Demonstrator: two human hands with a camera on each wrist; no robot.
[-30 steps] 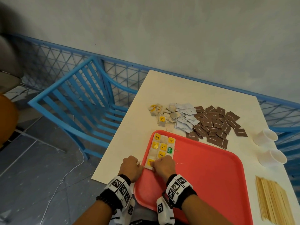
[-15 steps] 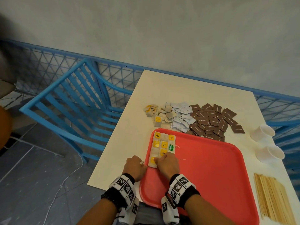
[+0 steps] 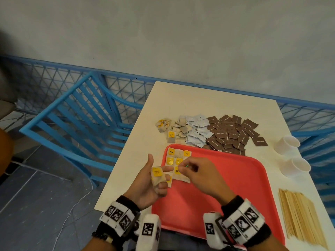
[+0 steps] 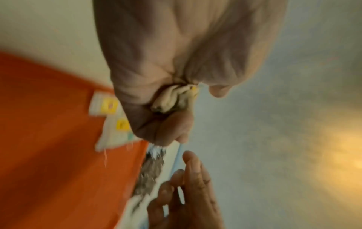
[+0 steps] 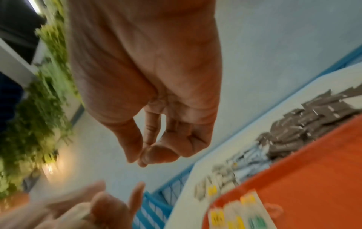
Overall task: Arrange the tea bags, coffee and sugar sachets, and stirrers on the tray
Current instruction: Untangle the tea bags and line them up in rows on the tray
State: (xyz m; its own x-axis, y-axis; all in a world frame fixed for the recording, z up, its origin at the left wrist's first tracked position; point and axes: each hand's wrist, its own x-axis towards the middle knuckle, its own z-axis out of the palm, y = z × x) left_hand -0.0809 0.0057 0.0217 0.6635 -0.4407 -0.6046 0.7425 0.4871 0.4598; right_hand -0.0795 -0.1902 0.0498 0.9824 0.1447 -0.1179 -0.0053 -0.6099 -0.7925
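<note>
In the head view, a red tray (image 3: 226,187) is seen lying on the cream tabletop (image 3: 199,98), with a block of tea bags (image 3: 178,161) laid in rows at its far left corner. The left hand (image 3: 150,183) is held above the tray's left edge, thumb up, and a small bunch of tea bags with a yellow tag (image 3: 158,175) is gripped in its curled fingers (image 3: 163,185). The right hand (image 3: 201,175) is raised over the rows, its fingertips pinched together just beside the left hand; something small and green shows at the pinch, but what is held cannot be told. Beyond the tray, a heap of loose tea bags (image 3: 171,128), a heap of pale blue-white sachets (image 3: 196,131) and a heap of brown sachets (image 3: 233,134) are spread side by side. Two white paper cups (image 3: 290,153) lie on their sides at the right, and a bundle of wooden stirrers (image 3: 302,218) lies on the tabletop right of the tray. A blue chair (image 3: 76,116) stands at the left. In the left wrist view, blurred, crumpled tea bags (image 4: 176,97) are seen clenched in the left hand (image 4: 176,54), with the right hand's fingers (image 4: 188,186) below. In the right wrist view, the right hand (image 5: 149,77) is shown with thumb and fingertips pressed together; the tray (image 5: 313,178) and its tagged tea bags (image 5: 235,213) lie below.
</note>
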